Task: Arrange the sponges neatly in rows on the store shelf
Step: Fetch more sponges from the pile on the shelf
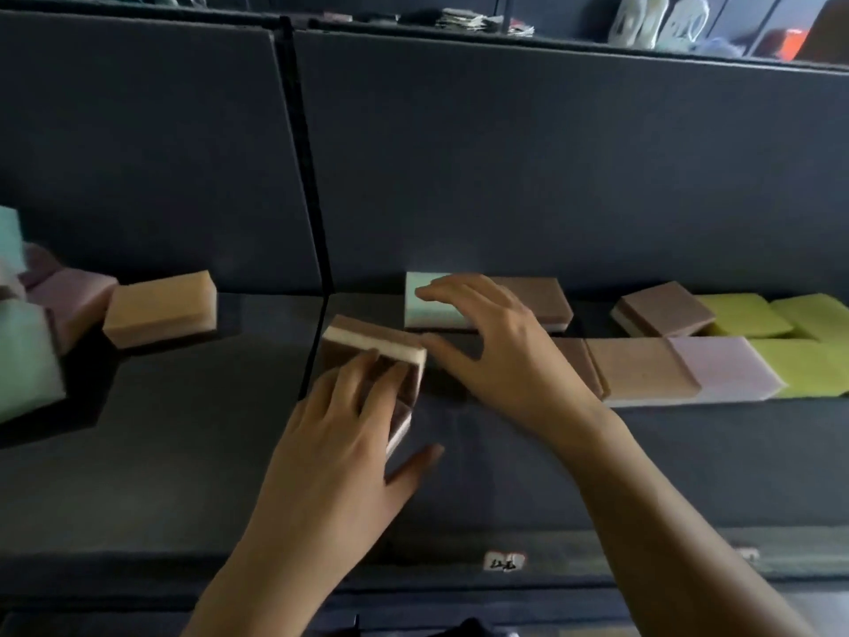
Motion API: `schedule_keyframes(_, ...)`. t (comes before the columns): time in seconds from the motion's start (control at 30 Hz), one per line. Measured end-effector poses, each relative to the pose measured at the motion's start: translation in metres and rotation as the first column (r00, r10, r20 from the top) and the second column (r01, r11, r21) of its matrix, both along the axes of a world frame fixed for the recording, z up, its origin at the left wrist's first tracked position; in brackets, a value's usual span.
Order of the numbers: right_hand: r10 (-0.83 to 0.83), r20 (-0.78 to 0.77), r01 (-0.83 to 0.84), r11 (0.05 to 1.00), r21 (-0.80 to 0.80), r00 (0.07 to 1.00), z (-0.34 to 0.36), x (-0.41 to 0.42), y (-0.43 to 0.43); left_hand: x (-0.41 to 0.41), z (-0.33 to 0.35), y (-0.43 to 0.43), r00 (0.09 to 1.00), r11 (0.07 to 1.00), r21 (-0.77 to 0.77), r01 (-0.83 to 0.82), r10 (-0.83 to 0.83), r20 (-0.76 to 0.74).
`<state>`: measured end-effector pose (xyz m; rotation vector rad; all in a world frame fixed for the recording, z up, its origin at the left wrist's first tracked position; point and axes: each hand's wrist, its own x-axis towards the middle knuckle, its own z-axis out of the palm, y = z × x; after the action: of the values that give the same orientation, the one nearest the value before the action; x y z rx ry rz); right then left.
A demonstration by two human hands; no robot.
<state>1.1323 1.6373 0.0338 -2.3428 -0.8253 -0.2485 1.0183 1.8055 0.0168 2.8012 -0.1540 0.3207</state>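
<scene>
left hand [349,429]: nearest, in from the bottom; fingers laid fairly straight over the brown-white sponge [374,349], thumb splayed free to the right (pressing, no pinch that I can see).
brown-white sponge: on the shelf [183,462] just right of the divider [305,232], tipped up, white layer showing; long axis roughly left-right, a bit skewed.
right hand [496,347]: relaxed, fingers spread, holds nothing; over the teal sponge [420,310], contact unclear.
front row [680,374]: brown, tan, pink, yellow-green, edge to edge, off to the right.
key relation: sponge sits left of the front row's left end, gap between (partly hidden by right hand); left hand is on it, so likely a slide rightward, squaring its long axis to the row.
left bay: loose sponges [161,308], unsorted.
</scene>
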Motion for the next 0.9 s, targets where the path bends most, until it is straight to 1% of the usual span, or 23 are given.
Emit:
schedule_keyframes(0.1, -0.071, 0.021, 0.070, 0.996, 0.047, 0.997, 0.003, -0.001, -0.038, 0.012, 0.002, -0.028, 0.998, 0.999, -0.012, 0.053, -0.053, 0.022)
schedule_keyframes(0.17, -0.107, 0.021, 0.106, 0.994, 0.041, 0.994, 0.001, -0.002, -0.063, 0.021, 0.003, -0.049, 0.997, 0.998, 0.002, 0.070, -0.070, 0.027)
schedule_keyframes(0.4, -0.256, 0.012, 0.256, 0.965, -0.060, 0.967, -0.012, -0.003, -0.148, 0.051, 0.000, -0.120, 0.990, 0.989, 0.043, 0.144, -0.144, -0.001)
schedule_keyframes(0.57, -0.328, 0.001, 0.325, 0.935, -0.140, 0.945, -0.022, -0.001, -0.198, 0.064, -0.007, -0.163, 0.981, 0.977, 0.091, 0.193, -0.194, 0.002)
schedule_keyframes(0.63, -0.365, 0.011, 0.362, 0.918, -0.163, 0.931, -0.024, 0.000, -0.214, 0.069, -0.012, -0.178, 0.982, 0.974, 0.127, 0.189, -0.189, -0.013)
schedule_keyframes(0.73, -0.405, 0.006, 0.395, 0.887, -0.239, 0.914, -0.030, 0.005, -0.232, 0.075, -0.021, -0.197, 0.987, 0.972, 0.173, 0.161, -0.154, -0.053)
schedule_keyframes(0.83, -0.398, -0.023, 0.377, 0.886, -0.269, 0.917, -0.041, 0.008, -0.240, 0.078, -0.025, -0.211, 0.989, 0.974, 0.195, 0.116, -0.095, -0.115)
schedule_keyframes(0.9, -0.380, 0.001, 0.365, 0.887, -0.283, 0.925, -0.047, 0.007, -0.239, 0.077, -0.026, -0.215, 0.990, 0.979, 0.182, 0.090, -0.069, -0.121)
